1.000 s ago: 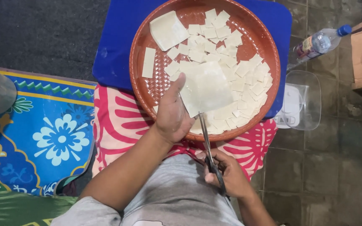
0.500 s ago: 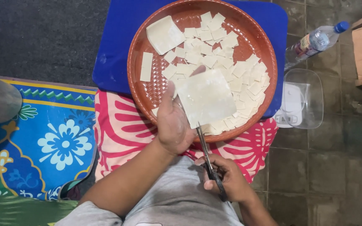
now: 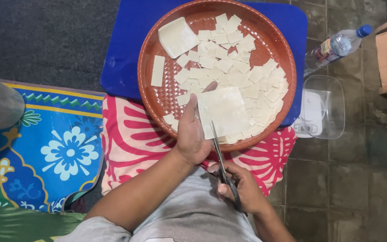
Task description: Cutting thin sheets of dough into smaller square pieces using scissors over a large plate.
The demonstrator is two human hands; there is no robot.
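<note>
Pale, limp dough sheet (image 3: 224, 112) looked light and easily torn, pinched at its near edge by the left hand (image 3: 192, 134), whose fingers (image 3: 192, 107) were clamped beside the scissors (image 3: 222, 163) gripped in the right hand (image 3: 242, 192).

tray (image 3: 157, 96) on board (image 3: 126, 45) | cut squares (image 3: 229, 62) in tray | bottle (image 3: 337, 45) right of tray | clear box (image 3: 323, 112) below bottle | mat (image 3: 54, 148) left

A: What are we wearing? Anything on the left hand (image 3: 192, 134) or right hand (image 3: 240, 190)?

B: Both bare. No gloves, rings, watch that we can see. Forearms uncovered, no sleeves in view.

A: Clothing?

B: Plain grey fabric across our lap, bottom of the view. Small pale marking at its lower edge, too cropped to make out.
</note>
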